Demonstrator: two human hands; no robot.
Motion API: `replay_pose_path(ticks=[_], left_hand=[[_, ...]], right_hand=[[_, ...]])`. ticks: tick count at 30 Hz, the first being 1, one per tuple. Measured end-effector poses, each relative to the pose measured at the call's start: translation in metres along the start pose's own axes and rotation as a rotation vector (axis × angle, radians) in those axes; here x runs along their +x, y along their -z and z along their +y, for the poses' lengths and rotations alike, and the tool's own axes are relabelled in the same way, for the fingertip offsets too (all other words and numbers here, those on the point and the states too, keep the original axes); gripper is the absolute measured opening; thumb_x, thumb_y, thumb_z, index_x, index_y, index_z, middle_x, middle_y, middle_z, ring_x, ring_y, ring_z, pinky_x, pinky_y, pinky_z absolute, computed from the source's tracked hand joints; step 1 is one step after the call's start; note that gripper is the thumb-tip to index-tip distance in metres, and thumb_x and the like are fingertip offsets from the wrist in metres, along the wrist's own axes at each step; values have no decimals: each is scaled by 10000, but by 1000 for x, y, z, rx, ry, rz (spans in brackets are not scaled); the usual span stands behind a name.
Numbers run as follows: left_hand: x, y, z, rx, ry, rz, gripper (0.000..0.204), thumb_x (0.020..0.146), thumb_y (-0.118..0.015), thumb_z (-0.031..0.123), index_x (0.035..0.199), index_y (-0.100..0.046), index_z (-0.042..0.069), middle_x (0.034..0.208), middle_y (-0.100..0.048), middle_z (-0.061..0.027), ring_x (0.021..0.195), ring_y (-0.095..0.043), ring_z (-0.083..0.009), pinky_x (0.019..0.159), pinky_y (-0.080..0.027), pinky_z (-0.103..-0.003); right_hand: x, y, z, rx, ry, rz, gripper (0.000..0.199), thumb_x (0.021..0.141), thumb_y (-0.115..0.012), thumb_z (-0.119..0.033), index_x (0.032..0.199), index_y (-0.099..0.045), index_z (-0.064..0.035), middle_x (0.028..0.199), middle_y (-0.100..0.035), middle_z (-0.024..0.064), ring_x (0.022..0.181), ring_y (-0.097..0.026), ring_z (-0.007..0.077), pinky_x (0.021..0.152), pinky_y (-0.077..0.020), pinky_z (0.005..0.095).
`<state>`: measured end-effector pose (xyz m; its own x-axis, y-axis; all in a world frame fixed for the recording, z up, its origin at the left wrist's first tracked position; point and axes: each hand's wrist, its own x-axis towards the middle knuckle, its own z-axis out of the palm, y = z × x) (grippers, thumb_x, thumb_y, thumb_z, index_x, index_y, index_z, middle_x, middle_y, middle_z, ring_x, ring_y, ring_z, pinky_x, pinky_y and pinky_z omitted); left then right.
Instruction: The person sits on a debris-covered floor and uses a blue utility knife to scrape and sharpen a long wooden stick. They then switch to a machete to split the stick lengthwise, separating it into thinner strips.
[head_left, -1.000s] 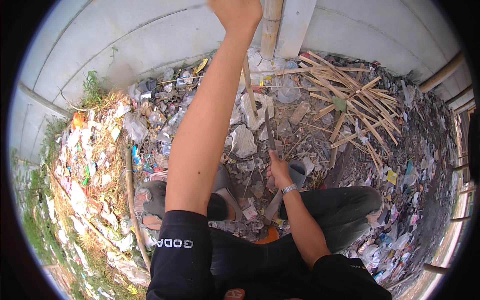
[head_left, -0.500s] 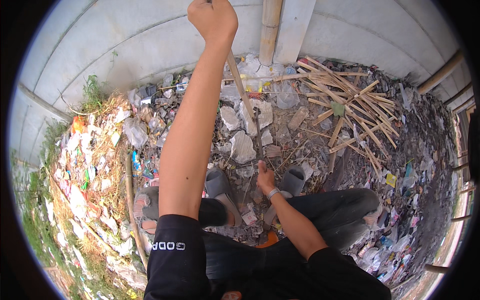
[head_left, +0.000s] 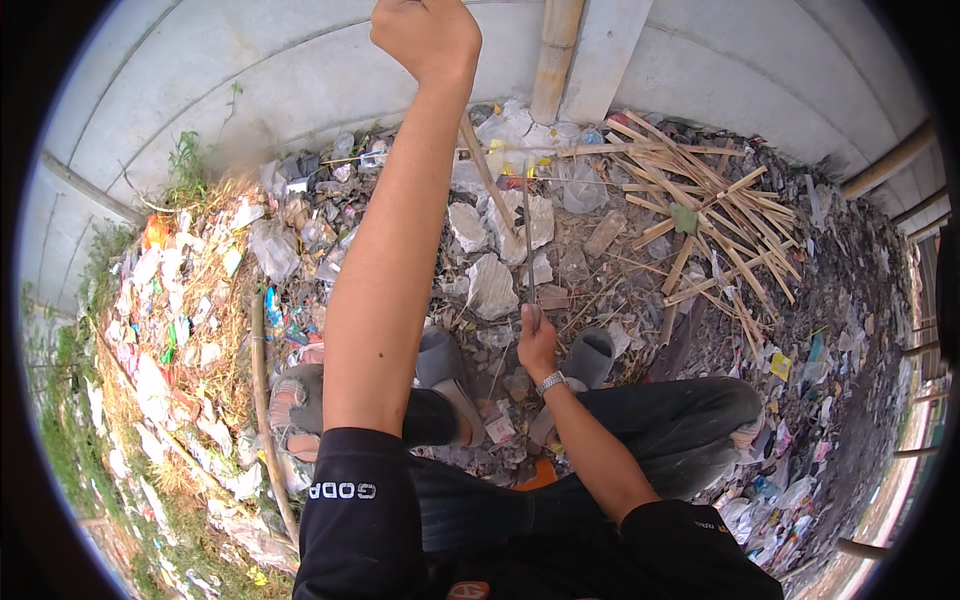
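Note:
My left hand (head_left: 428,42), raised at the top of the view, is closed in a fist around a bamboo stick (head_left: 485,175). My forearm hides the upper part of that stick; its lower end slants down to the pale broken stone slabs (head_left: 536,220). Low in front of me, my right hand (head_left: 538,345), with a watch at the wrist, grips a long narrow knife (head_left: 528,250). Its dark blade points away from me, seen nearly edge-on, just right of the stick's lower end. Whether blade and stick touch, I cannot tell.
Split bamboo strips (head_left: 715,215) lie in a loose pile at the right. Litter and plastic cover the ground around my sandals (head_left: 590,358). A grey wall (head_left: 300,75) with an upright bamboo pole (head_left: 556,60) stands at the far side. Another pole (head_left: 262,400) lies at left.
The knife has swung more upright, and its tip now reaches farther up beside the stick. My right hand has risen slightly. The left fist still holds the stick in nearly the same place.

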<state>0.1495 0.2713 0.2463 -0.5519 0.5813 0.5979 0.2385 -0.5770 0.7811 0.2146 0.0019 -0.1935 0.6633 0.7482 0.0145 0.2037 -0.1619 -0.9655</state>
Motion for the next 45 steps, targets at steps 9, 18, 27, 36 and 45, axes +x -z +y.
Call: replay_pose_path(ticks=[9, 18, 27, 36, 45], left_hand=[[2, 2, -17, -35, -176, 139, 532, 1083, -488, 386, 983, -705, -89, 794, -662, -296, 757, -634, -454, 732, -481, -513], [-9, -12, -5, 26, -156, 100, 500, 1090, -476, 351, 935, -684, -77, 837, -666, -301, 799, -633, -486, 737, -467, -540], [-20, -18, 1, 20, -163, 76, 477, 1085, -489, 329, 904, -672, -72, 826, -656, -314, 801, -624, -505, 739, -463, -552], [-33, -30, 14, -68, -188, 14, 467, 1085, -495, 322, 905, -669, -72, 802, -641, -304, 760, -610, -476, 712, -455, -537], [-24, -23, 3, -14, -188, -3, 480, 1091, -483, 333, 867, -647, -58, 748, -628, -246, 706, -603, -409, 689, -455, -501]], right_hand=[[35, 20, -86, 328, -360, -101, 535, 1022, -592, -558, 786, -530, -82, 595, -496, 13, 465, -485, 115, 425, -405, 301], [-16, 10, -20, -87, -612, -330, 590, 1009, -592, -578, 731, -541, -60, 604, -527, 33, 479, -520, 182, 482, -447, 379], [37, 21, -92, 420, -344, -119, 588, 1015, -573, -601, 725, -490, -97, 590, -480, 12, 433, -475, 125, 414, -388, 294], [-17, 15, 26, 146, -815, -238, 663, 997, -555, -643, 801, -623, -13, 613, -569, 74, 488, -568, 202, 487, -471, 379], [49, 27, -93, 589, -261, -117, 603, 1026, -538, -620, 734, -441, -101, 587, -416, -14, 477, -427, 97, 431, -380, 280]])
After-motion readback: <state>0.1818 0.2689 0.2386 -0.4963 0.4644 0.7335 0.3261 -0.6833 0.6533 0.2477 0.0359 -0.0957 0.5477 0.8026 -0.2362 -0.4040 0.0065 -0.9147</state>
